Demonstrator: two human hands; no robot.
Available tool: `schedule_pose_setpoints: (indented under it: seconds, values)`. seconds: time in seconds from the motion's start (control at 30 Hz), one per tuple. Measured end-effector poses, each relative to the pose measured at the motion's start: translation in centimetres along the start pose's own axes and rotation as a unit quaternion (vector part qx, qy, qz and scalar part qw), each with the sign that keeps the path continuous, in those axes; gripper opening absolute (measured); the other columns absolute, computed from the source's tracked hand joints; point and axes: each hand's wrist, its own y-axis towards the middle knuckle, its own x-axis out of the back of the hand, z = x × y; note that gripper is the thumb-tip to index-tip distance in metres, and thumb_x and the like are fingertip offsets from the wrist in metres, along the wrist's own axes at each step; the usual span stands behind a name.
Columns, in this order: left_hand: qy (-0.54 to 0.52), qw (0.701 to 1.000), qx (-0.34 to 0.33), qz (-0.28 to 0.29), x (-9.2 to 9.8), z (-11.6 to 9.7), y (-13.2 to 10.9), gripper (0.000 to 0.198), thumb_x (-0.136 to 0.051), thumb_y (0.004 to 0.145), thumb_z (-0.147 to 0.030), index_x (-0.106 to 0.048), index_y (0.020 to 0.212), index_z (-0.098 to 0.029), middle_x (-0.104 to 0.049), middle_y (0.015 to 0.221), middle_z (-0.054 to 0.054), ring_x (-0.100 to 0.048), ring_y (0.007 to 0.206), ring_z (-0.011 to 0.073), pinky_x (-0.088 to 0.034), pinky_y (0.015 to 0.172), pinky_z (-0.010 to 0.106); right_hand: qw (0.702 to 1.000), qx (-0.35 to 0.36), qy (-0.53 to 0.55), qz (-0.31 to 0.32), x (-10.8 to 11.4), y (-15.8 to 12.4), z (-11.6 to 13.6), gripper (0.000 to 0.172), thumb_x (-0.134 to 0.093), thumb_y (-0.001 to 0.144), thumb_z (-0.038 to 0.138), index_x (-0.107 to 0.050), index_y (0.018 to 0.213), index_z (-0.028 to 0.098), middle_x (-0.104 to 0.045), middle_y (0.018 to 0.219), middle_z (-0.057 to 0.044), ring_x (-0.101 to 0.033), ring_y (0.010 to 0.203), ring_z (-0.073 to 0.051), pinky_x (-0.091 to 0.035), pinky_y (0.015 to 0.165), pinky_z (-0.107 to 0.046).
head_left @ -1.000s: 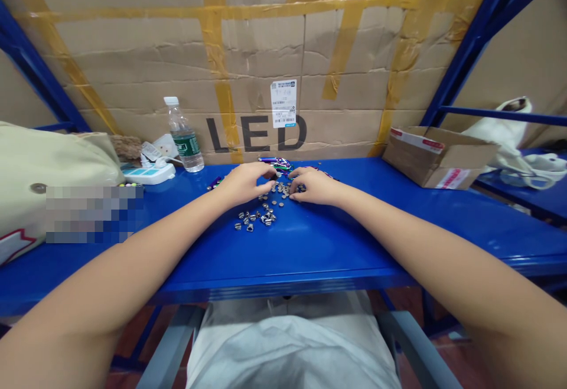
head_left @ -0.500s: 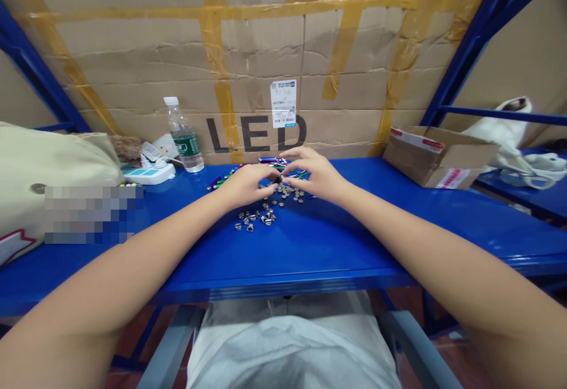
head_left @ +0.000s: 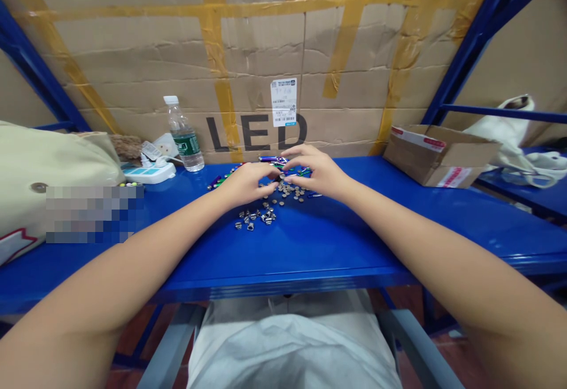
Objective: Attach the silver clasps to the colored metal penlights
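My left hand point(head_left: 245, 183) is closed, thumb and forefinger pinching a small dark piece point(head_left: 278, 179) over the table. Facing it from the right, my right hand point(head_left: 322, 172) is curled, its thumb and forefinger tips close together by that piece. A tiny silvery thing shows between the fingertips, too small to name. Just below the hands lie several small round metal discs point(head_left: 292, 190). Nearer to me is a loose group of shiny metal parts point(head_left: 267, 218). Slim coloured metallic tubes point(head_left: 217, 181), blue, green and red, lie behind, partly hidden by both hands.
The blue table point(head_left: 328, 241) backs onto a large cardboard sheet point(head_left: 177, 52). A water bottle point(head_left: 185, 138) and a white power strip point(head_left: 153, 173) stand back left, beside a cream bag point(head_left: 57, 159). A cardboard box point(head_left: 436, 156) sits at the right.
My right fingertips have drawn slightly right of the dark piece, and a silvery thing now shows there. My left hand stays nearly in place.
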Motion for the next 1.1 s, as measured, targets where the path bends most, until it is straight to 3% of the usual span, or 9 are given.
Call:
schedule_pose_setpoints:
  seconds: [0.1, 0.2, 0.33, 0.47, 0.6, 0.73, 0.87, 0.93, 1.1]
  values:
    - [0.016, 1.0, 0.003, -0.002, 0.0, 0.3, -0.1, 0.02, -0.055, 0.085, -0.029, -0.064, 0.1, -0.018, -0.07, 0.093, 0.004, -0.065, 0.085, 0.0183, -0.048, 0.075, 0.029, 0.999, -0.047, -0.015, 0.022, 1.0, -0.2, -0.9, 0.017, -0.069, 0.078, 0.028, -0.069, 0.093, 0.022, -0.067, 0.102, -0.007, -0.06, 0.101, -0.023, -0.045, 0.092, -0.043]
    - [0.034, 0.999, -0.004, -0.006, 0.0, 0.7, -0.1, 0.021, -0.055, 0.085, -0.03, -0.065, 0.099, -0.018, -0.07, 0.093, 0.005, -0.065, 0.085, 0.019, -0.048, 0.074, 0.029, 0.99, -0.081, -0.024, 0.113, 1.0, -0.4, -1.0, 0.011, -0.07, 0.076, 0.026, -0.071, 0.085, 0.02, -0.066, 0.088, -0.006, -0.06, 0.089, -0.021, -0.046, 0.083, -0.038]
    - [0.042, 0.999, -0.009, -0.017, -0.1, 0.8, -0.1, 0.021, -0.055, 0.085, -0.03, -0.065, 0.099, -0.017, -0.07, 0.093, 0.006, -0.065, 0.085, 0.0193, -0.048, 0.075, 0.029, 0.979, -0.091, -0.018, 0.184, -0.6, -0.5, 0.0, 0.01, -0.067, 0.078, 0.026, -0.073, 0.084, 0.019, -0.067, 0.088, -0.006, -0.06, 0.085, -0.019, -0.046, 0.081, -0.034]
    - [0.042, 0.999, -0.007, -0.013, -0.1, 0.8, -0.1, 0.022, -0.054, 0.086, -0.031, -0.065, 0.1, -0.018, -0.07, 0.093, 0.006, -0.065, 0.084, 0.019, -0.048, 0.074, 0.029, 0.972, -0.08, -0.029, 0.219, -2.5, -0.5, 0.7, 0.017, -0.069, 0.077, 0.032, -0.074, 0.087, 0.019, -0.066, 0.092, -0.007, -0.06, 0.087, -0.02, -0.045, 0.081, -0.034]
    - [0.037, 0.999, -0.011, -0.011, -0.1, 0.8, -0.2, 0.022, -0.054, 0.087, -0.031, -0.064, 0.101, -0.018, -0.07, 0.092, 0.005, -0.065, 0.084, 0.0191, -0.048, 0.074, 0.029, 0.967, -0.081, -0.027, 0.241, -3.2, -0.7, 0.5, 0.013, -0.066, 0.079, 0.028, -0.075, 0.084, 0.019, -0.066, 0.091, -0.007, -0.059, 0.085, -0.019, -0.044, 0.08, -0.032]
    - [0.037, 0.999, -0.008, -0.011, 0.0, 0.8, -0.1, 0.022, -0.054, 0.086, -0.031, -0.065, 0.1, -0.018, -0.07, 0.093, 0.006, -0.065, 0.085, 0.0194, -0.048, 0.074, 0.029, 0.977, -0.084, -0.03, 0.192, -2.4, -0.6, 0.3, 0.009, -0.067, 0.077, 0.025, -0.074, 0.08, 0.019, -0.063, 0.087, -0.006, -0.058, 0.083, -0.018, -0.044, 0.077, -0.032]
    - [0.036, 0.999, -0.003, -0.004, 0.1, 0.7, -0.1, 0.02, -0.055, 0.085, -0.03, -0.065, 0.098, -0.019, -0.07, 0.092, 0.005, -0.065, 0.084, 0.0192, -0.047, 0.073, 0.029, 0.995, -0.09, -0.019, 0.031, -0.8, -0.2, 0.5, 0.01, -0.066, 0.08, 0.027, -0.071, 0.082, 0.019, -0.057, 0.081, -0.005, -0.055, 0.08, -0.018, -0.044, 0.074, -0.033]
    - [0.033, 0.999, -0.001, -0.003, 0.1, 0.6, -0.1, 0.019, -0.055, 0.085, -0.029, -0.065, 0.098, -0.019, -0.07, 0.091, 0.005, -0.065, 0.084, 0.019, -0.047, 0.073, 0.029, 0.997, -0.078, -0.007, -0.015, -0.3, 0.0, 0.8, 0.01, -0.066, 0.08, 0.028, -0.071, 0.083, 0.02, -0.055, 0.079, -0.004, -0.054, 0.078, -0.017, -0.043, 0.072, -0.032]
    - [0.022, 1.0, -0.012, -0.008, 0.1, 0.2, 0.0, 0.017, -0.055, 0.086, -0.027, -0.065, 0.097, -0.019, -0.071, 0.091, 0.004, -0.065, 0.085, 0.0185, -0.047, 0.074, 0.029, 0.999, -0.032, -0.019, -0.005, -0.2, 0.2, 1.3, 0.01, -0.067, 0.08, 0.028, -0.072, 0.084, 0.021, -0.056, 0.079, -0.003, -0.052, 0.075, -0.017, -0.041, 0.07, -0.032]
